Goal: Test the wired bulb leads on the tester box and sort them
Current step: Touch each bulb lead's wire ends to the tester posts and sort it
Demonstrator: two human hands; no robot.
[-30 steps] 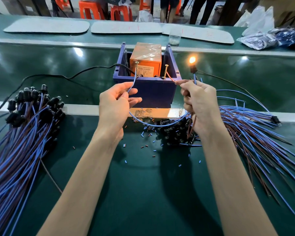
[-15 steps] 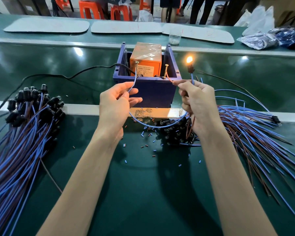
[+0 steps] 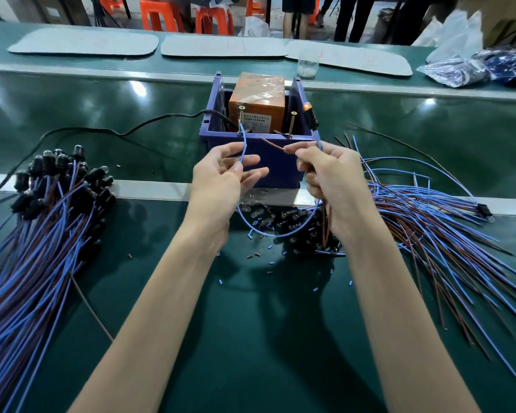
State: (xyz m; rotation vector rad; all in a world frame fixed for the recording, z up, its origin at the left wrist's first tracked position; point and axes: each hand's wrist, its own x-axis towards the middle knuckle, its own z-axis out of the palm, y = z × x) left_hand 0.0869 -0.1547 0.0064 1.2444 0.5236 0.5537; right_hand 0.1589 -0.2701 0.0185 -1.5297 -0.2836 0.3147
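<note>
Head camera shows me 2 bare hands working at 1 blue box, which stands on the green table straight ahead. Inside it sits 1 orange block, and 2 screws stand up from the front edge: the left screw and the right screw. Between the hands I count 1 lead with 2 wires and 1 bulb. My view has the left hand pinching the blue wire between thumb and fingertips, the other fingers loosely spread, and that wire rises to the left screw. The right hand is curled, with thumb and forefinger pinching the brown wire. Its bare tip lies in front of the box wall, apart from the right screw. The bulb stands above the right hand beside the box's right corner, glowing a dim orange. I see 2 piles of leads, too many to count in either: the left pile with its bulbs at the far end, and the right pile fanned out just beside the right wrist. 1 black cable runs into the box, cut bits litter the table, and 3 grey mats and 1 clear cup lie beyond.
</note>
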